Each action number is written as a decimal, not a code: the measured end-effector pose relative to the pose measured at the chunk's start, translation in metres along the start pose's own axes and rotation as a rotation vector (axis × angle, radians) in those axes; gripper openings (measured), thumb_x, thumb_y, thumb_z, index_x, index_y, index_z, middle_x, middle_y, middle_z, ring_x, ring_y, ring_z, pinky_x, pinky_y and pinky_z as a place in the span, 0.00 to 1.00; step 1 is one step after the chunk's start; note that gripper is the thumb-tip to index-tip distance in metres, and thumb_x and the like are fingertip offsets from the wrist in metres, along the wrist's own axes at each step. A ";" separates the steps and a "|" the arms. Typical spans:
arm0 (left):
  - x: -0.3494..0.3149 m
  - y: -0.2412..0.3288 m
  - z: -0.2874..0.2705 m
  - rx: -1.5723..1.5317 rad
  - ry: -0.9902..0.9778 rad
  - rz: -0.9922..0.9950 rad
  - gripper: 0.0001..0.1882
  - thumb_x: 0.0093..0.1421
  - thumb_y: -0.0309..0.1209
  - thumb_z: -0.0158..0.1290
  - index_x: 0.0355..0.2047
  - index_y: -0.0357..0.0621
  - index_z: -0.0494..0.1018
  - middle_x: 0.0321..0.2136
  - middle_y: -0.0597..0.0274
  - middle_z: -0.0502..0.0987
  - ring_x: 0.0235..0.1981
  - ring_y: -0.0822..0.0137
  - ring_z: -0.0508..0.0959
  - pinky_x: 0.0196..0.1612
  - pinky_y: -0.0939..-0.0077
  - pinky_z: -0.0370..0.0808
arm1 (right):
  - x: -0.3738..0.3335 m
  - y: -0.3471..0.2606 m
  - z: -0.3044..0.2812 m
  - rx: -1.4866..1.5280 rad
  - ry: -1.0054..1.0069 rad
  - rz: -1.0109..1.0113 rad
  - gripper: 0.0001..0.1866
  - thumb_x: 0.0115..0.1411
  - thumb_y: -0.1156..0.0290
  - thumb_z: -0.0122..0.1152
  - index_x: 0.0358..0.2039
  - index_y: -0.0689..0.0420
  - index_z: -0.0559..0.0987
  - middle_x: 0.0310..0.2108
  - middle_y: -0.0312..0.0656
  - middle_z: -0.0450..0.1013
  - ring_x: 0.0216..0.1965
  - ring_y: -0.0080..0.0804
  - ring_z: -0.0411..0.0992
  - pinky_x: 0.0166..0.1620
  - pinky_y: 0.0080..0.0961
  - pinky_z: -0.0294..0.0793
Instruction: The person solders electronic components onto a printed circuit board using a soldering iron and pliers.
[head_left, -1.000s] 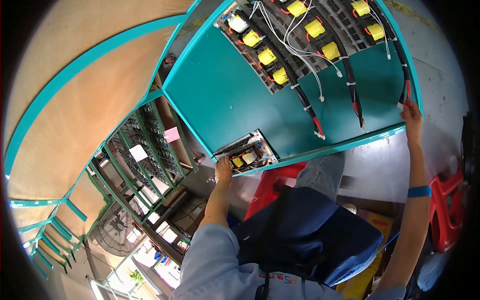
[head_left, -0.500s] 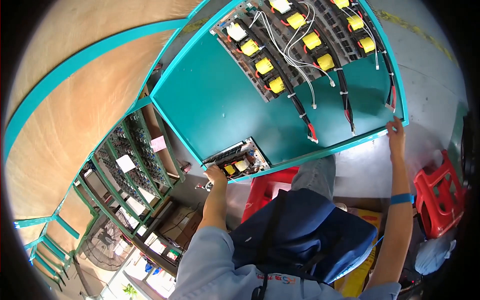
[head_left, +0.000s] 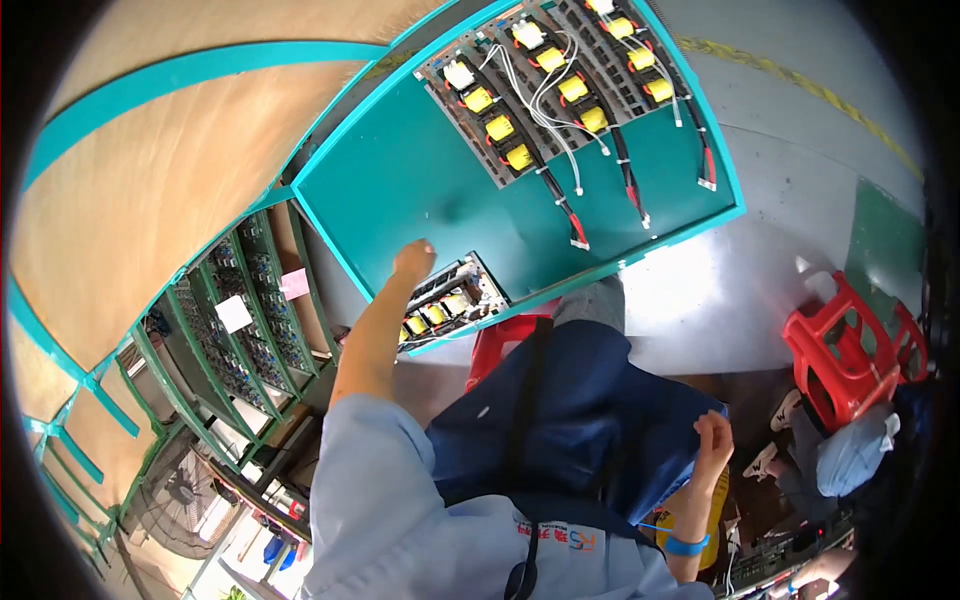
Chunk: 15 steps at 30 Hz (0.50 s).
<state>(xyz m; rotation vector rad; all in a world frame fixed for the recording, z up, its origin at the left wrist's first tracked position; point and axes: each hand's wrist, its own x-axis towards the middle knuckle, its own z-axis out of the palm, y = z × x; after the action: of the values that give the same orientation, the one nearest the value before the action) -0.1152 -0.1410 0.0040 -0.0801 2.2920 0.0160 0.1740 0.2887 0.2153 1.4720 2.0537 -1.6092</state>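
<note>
My left hand (head_left: pixel 415 260), fingers curled in, hovers by the far side of a small circuit board (head_left: pixel 460 300) with yellow and white coils; I see nothing in it. That board lies in the near left corner of a large teal tray (head_left: pixel 400 200). My right hand (head_left: pixel 712 445), with a blue band on its wrist, is raised beside my lap, fingers loosely bent and apart, holding nothing. At the tray's far side several circuit boards (head_left: pixel 490 150) carry yellow coils (head_left: pixel 500 128), white wires (head_left: pixel 560 135) and black cable bundles (head_left: pixel 625 180) ending in connectors.
A green rack (head_left: pixel 240 320) of upright circuit boards stands at the left, below wooden panels (head_left: pixel 160 150) with teal edging. A fan (head_left: pixel 185 500) is at lower left. Red plastic stools (head_left: pixel 845 350) stand at right. Another person's hand (head_left: pixel 830 565) shows at lower right.
My right hand has left the tray's front edge and come back beside my lap. My left hand has moved from the near left corner over to the small board's far side. The view has shifted.
</note>
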 end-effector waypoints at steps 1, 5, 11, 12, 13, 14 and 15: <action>-0.009 0.023 -0.003 -0.085 -0.065 0.150 0.09 0.51 0.34 0.45 0.28 0.45 0.72 0.32 0.52 0.74 0.35 0.53 0.73 0.37 0.61 0.70 | -0.018 0.008 -0.010 -0.042 0.067 -0.007 0.09 0.55 0.74 0.50 0.36 0.64 0.71 0.28 0.38 0.70 0.29 0.22 0.69 0.36 0.17 0.67; -0.055 0.094 0.015 -0.595 -0.218 0.436 0.11 0.48 0.35 0.51 0.30 0.42 0.71 0.30 0.53 0.74 0.33 0.58 0.74 0.36 0.69 0.70 | -0.084 0.044 -0.020 -0.093 0.172 0.065 0.08 0.55 0.75 0.50 0.35 0.64 0.72 0.28 0.39 0.71 0.29 0.22 0.69 0.36 0.17 0.67; -0.192 0.196 0.023 -0.294 0.084 0.987 0.17 0.42 0.35 0.55 0.34 0.42 0.70 0.37 0.52 0.71 0.40 0.56 0.70 0.43 0.63 0.66 | -0.168 0.069 0.023 0.115 0.205 0.110 0.08 0.54 0.75 0.51 0.34 0.65 0.72 0.27 0.39 0.71 0.28 0.23 0.69 0.35 0.16 0.68; -0.218 0.206 0.039 -0.176 0.084 1.076 0.19 0.41 0.36 0.55 0.35 0.42 0.70 0.38 0.52 0.70 0.42 0.55 0.69 0.45 0.61 0.64 | -0.181 0.078 0.031 0.200 0.238 0.148 0.08 0.54 0.75 0.51 0.33 0.65 0.72 0.27 0.39 0.71 0.29 0.22 0.69 0.35 0.16 0.68; -0.233 0.214 0.060 0.063 0.111 1.252 0.19 0.42 0.37 0.55 0.35 0.43 0.70 0.39 0.52 0.70 0.43 0.55 0.68 0.46 0.59 0.63 | -0.193 0.082 0.040 0.267 0.244 0.143 0.07 0.54 0.76 0.52 0.33 0.65 0.72 0.27 0.39 0.71 0.29 0.22 0.69 0.35 0.16 0.68; -0.243 0.223 0.084 0.307 0.139 1.433 0.20 0.42 0.39 0.55 0.36 0.44 0.70 0.40 0.52 0.69 0.44 0.55 0.67 0.46 0.58 0.62 | -0.205 0.085 0.048 0.331 0.269 0.137 0.07 0.53 0.76 0.52 0.34 0.64 0.72 0.27 0.39 0.71 0.29 0.22 0.69 0.36 0.16 0.68; -0.257 0.230 0.101 0.227 -0.136 1.445 0.19 0.44 0.38 0.53 0.37 0.44 0.70 0.40 0.51 0.70 0.45 0.54 0.67 0.47 0.56 0.61 | -0.217 0.084 0.052 0.362 0.310 0.136 0.07 0.53 0.77 0.52 0.33 0.64 0.72 0.27 0.38 0.71 0.29 0.23 0.69 0.35 0.16 0.68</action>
<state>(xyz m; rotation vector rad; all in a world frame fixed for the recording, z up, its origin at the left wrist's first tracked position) 0.1152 0.1059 0.1267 1.5969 1.7322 0.4731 0.3256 0.1135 0.2738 2.0500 1.8133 -1.8681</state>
